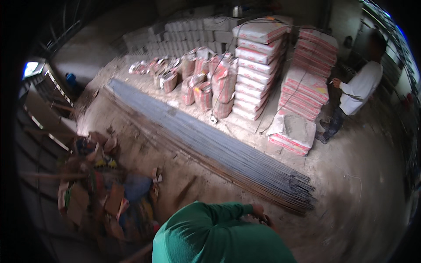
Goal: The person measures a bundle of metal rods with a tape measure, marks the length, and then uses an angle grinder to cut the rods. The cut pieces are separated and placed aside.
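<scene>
My arms, in green sleeves [197, 225], come in at the lower edge and bend to the right. My left hand [258, 212] has its fingers curled in front of my body. Close against it is my right hand [270, 222], mostly hidden by the green cloth, its fingers not clear. Whatever may lie between the hands is too small and dark to name. Beyond them, a long bundle of grey steel bars [210, 142] lies on the ground, its near ends closest to my hands. Brown, rusty bars [188, 151] run along its near side.
Stacks of red-and-white paper sacks [254, 68], [302, 87] stand beyond the bars, beside filled woven sacks [202, 90] and grey concrete blocks [193, 35]. A person in a white top [364, 83] stands at the right. Torn cardboard and wrappings [114, 197] litter the left.
</scene>
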`<action>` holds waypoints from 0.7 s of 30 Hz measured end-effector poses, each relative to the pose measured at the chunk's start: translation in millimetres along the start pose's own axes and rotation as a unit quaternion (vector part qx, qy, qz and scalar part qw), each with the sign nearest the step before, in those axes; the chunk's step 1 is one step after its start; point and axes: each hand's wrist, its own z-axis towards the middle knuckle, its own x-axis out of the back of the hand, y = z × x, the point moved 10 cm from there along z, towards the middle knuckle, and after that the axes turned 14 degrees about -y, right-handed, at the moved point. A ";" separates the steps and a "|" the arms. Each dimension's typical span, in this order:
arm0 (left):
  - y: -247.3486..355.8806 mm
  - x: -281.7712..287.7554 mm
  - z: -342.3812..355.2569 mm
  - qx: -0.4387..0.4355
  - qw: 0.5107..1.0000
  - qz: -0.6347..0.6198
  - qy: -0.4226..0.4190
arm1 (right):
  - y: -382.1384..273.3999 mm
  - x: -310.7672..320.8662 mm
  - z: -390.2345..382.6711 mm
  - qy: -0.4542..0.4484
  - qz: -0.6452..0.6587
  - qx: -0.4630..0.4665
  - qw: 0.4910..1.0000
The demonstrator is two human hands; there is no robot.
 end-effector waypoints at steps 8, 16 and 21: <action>6.6 -54.5 1.5 0.053 0.991 -0.122 -0.006 | 43.1 12.1 -50.6 -0.107 0.037 0.042 0.993; -72.7 -11.1 -125.5 -0.030 0.925 -0.270 0.265 | 82.7 17.8 -106.0 -0.304 0.033 -0.043 0.951; -129.4 -12.9 -253.4 -0.038 0.790 -0.403 0.461 | 73.3 0.5 -78.1 -0.348 -0.177 -0.037 0.920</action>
